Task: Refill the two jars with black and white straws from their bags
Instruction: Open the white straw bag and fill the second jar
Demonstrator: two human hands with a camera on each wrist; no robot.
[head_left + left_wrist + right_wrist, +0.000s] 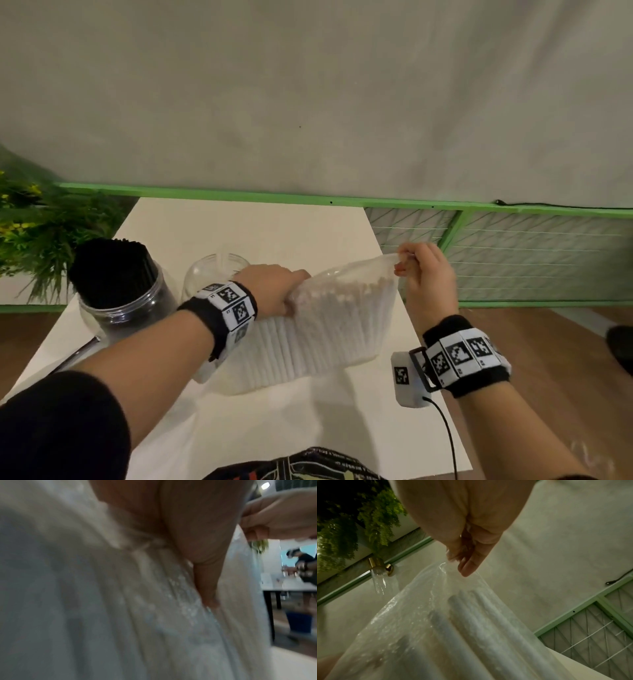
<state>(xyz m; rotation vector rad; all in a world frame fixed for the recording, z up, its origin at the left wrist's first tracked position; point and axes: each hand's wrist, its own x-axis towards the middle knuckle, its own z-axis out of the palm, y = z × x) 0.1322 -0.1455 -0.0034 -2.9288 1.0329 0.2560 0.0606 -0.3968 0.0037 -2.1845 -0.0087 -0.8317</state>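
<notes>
While the right hand pinches the top corner of the clear bag between thumb and fingers, the left hand reaches into the bag's open mouth, curled around the white straws; how firmly, I cannot tell. These straws lie packed side by side, long axis running from the surface up toward both hands. Left of the left fingers stand an empty jar and a jar of upright black straws.

left hand fingertips hidden inside bag; empty jar partly occluded.
</notes>
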